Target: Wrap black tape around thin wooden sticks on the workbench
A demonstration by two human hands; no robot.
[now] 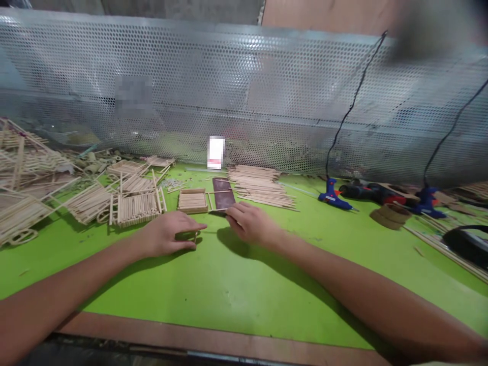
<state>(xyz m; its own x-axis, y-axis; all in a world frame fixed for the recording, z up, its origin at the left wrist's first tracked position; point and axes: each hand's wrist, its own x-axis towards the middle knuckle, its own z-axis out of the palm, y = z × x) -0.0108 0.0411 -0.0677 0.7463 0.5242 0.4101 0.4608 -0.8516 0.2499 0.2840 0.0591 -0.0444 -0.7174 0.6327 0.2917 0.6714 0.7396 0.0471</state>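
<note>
My left hand (170, 234) is low over the green table, left of the middle. Its index finger points right, and a short wooden stick (196, 237) stands between the thumb and fingers. My right hand (249, 221) is closed, fingers bent down, at a thin dark flat piece (218, 212) whose kind I cannot make out. Just beyond it lies a dark brown rectangular plate (223, 189) with thin sticks across its edge. A small tray-like frame of sticks (192, 201) sits beyond my left fingertips.
A pile of thin sticks (263, 185) lies behind my right hand. Stick-built pieces (139, 207) crowd the left. Two blue glue guns (335, 195) with black cords, a brown tape roll (391, 216) and long sticks are at the right. A perforated metal screen (183, 101) closes the back.
</note>
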